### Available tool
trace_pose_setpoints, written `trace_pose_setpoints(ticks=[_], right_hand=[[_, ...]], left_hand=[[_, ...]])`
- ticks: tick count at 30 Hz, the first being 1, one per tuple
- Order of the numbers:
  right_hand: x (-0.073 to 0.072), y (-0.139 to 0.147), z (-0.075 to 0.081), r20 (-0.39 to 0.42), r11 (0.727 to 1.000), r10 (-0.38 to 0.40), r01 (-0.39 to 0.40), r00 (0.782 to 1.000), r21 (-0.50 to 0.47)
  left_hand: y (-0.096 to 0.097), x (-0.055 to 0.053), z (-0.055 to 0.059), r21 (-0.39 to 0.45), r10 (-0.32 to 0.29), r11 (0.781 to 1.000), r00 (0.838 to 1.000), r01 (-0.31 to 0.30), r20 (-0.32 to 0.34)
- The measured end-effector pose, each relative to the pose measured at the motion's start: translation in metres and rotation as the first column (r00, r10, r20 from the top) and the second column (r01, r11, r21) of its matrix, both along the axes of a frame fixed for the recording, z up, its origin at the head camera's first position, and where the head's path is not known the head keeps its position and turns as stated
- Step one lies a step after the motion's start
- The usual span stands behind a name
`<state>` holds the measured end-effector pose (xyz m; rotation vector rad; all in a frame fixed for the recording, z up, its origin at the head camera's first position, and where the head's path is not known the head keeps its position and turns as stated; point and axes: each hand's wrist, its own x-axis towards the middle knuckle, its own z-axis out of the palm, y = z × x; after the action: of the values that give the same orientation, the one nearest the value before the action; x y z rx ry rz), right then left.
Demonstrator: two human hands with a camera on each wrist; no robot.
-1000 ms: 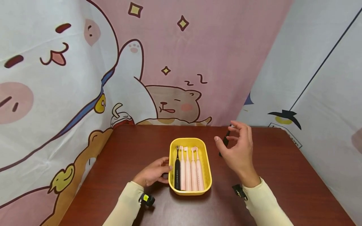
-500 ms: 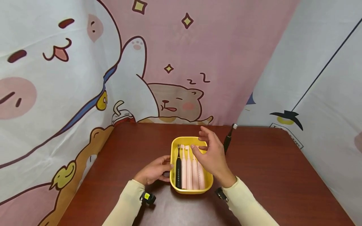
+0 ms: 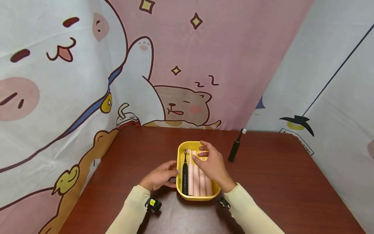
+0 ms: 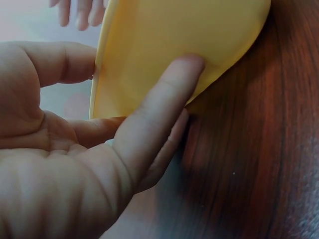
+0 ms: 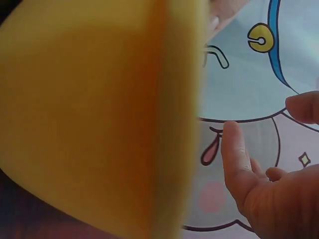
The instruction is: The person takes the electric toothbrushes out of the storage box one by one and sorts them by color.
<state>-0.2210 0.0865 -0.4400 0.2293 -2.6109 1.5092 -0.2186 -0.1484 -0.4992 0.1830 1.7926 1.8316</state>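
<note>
Five brushes (image 3: 196, 180) in head view, one black and four pink, lie side by side, heads at the far end, in the yellow tray (image 3: 198, 198). Tray sits on the brown table (image 3: 277, 182), between the hands. Left hand (image 3: 159, 177) grips the tray's left side, thumb at the rim. Right hand (image 3: 214, 165) hangs over the tray's right part, partly covering the pink brushes; thumb and fingers spread apart, grip released. A lone black brush (image 3: 234, 149) with white head lies on the table, right of the tray. Printed cloth (image 3: 233, 48) behind.

Left wrist view: left thumb meets the rim; other fingers lie against the outer wall. Right fingertips show at top.

Right wrist view: tray wall, blurred, fills the left; right hand's fingers stand apart.
</note>
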Motion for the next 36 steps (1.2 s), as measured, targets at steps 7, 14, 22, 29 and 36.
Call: trace_pose_setpoints(ticks=[7, 14, 22, 29, 36], right_hand=[[-0.003, -0.01, -0.016, 0.153, 0.994, 0.046, -0.03, 0.987, -0.103], [-0.001, -0.022, -0.029, 0.262, 0.986, 0.139, -0.108, 0.955, -0.127], [-0.001, -0.029, -0.035, 0.328, 0.993, 0.113, -0.122, 0.938, 0.006], [-0.001, -0.032, -0.038, 0.368, 0.991, 0.133, -0.136, 0.92, -0.017], [-0.006, -0.036, -0.04, 0.32, 0.983, 0.15, -0.176, 0.935, 0.051]], left_hand=[[-0.002, 0.001, -0.002, 0.0, 0.003, 1.0, 1.0, -0.003, 0.011], [-0.003, 0.001, -0.003, 0.012, -0.004, 1.0, 1.0, 0.003, 0.02], [-0.003, 0.0, 0.001, 0.018, -0.009, 1.0, 1.0, 0.009, 0.018], [-0.003, -0.001, -0.002, 0.024, -0.006, 1.0, 1.0, 0.005, 0.026], [-0.003, -0.001, -0.003, 0.034, -0.001, 0.999, 1.0, 0.0, 0.024]])
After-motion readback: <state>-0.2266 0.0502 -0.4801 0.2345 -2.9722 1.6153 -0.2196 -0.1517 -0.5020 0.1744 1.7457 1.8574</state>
